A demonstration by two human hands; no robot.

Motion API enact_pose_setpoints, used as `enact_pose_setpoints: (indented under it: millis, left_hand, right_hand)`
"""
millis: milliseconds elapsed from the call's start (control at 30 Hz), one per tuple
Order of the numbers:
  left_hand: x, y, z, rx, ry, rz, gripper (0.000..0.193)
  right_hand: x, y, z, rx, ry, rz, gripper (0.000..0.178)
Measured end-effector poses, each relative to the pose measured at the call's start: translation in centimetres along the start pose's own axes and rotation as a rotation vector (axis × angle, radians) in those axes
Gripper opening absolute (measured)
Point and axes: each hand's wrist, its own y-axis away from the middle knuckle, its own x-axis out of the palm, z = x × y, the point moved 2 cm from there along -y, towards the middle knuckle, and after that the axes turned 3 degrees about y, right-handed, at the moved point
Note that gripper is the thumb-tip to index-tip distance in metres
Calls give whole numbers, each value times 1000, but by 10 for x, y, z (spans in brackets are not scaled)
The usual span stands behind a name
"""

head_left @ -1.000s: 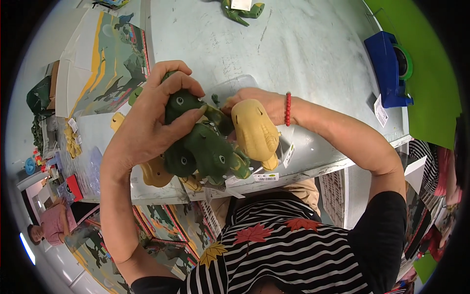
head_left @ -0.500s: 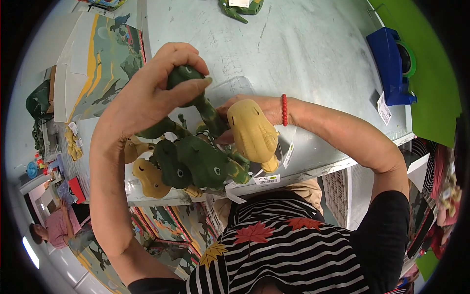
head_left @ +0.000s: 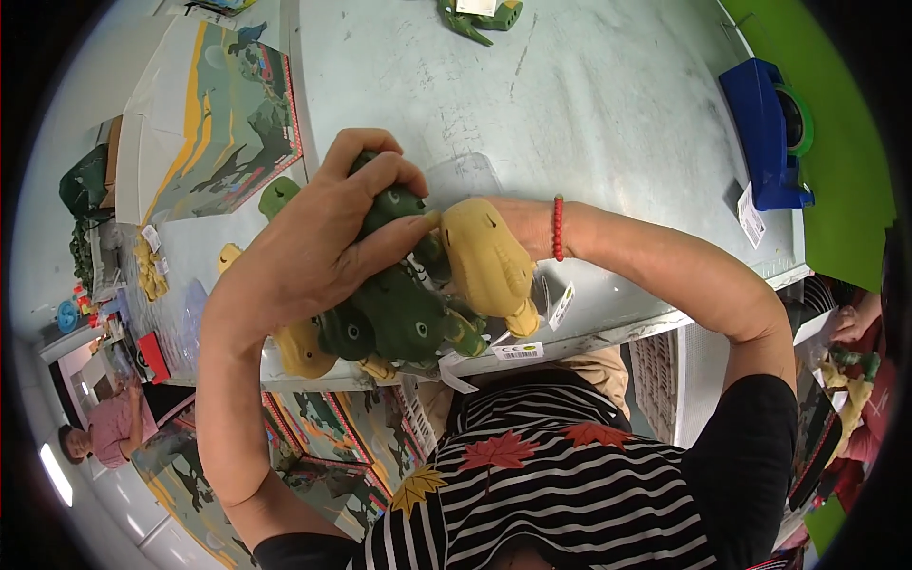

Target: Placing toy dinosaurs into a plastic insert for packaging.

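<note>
Crowding the near edge of the counter (head_left: 608, 123) are green dinosaur toys (head_left: 408, 323) and a yellow dinosaur (head_left: 484, 252). The left hand (head_left: 323, 237) grasps a green head (head_left: 394, 199); the right hand (head_left: 518, 217) is mostly hidden, grip indeterminable. Beyond, a blue tape dispenser (head_left: 760, 133) stands by the right edge.

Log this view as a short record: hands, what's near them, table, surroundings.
left hand: gripping a green dinosaur head
right hand: partly hidden behind a yellow head; fingers not visible
below left hand: another green head
table, near edge: white tag
table, right: blue tape dispenser
table, far end: green toy
left: printed box
background, left: person
</note>
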Motion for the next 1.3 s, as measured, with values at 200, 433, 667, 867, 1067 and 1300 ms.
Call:
enact_pose_setpoints:
  millis: [200,433,667,867,1067,1300]
  left_hand:
    - [-10,-12,15,-4,134,29,21]
    - [-4,49,8,343,-270,-798,40]
    - [158,164,82,275,-117,-1290,70]
    - [197,150,104,49,267,-1506,95]
    - [234,141,133,-109,405,-857,84]
    - [236,142,124,-88,664,-944,79]
  right_hand:
    - [0,3,-9,-101,44,-101,31]
    - [-12,14,8,-28,308,-177,33]
    - [-18,23,33,243,-192,-212,39]
    - [-29,19,60,285,76,-388,35]
    - [-44,24,82,371,212,-570,39]
    - [-31,29,57,336,276,-657,41]
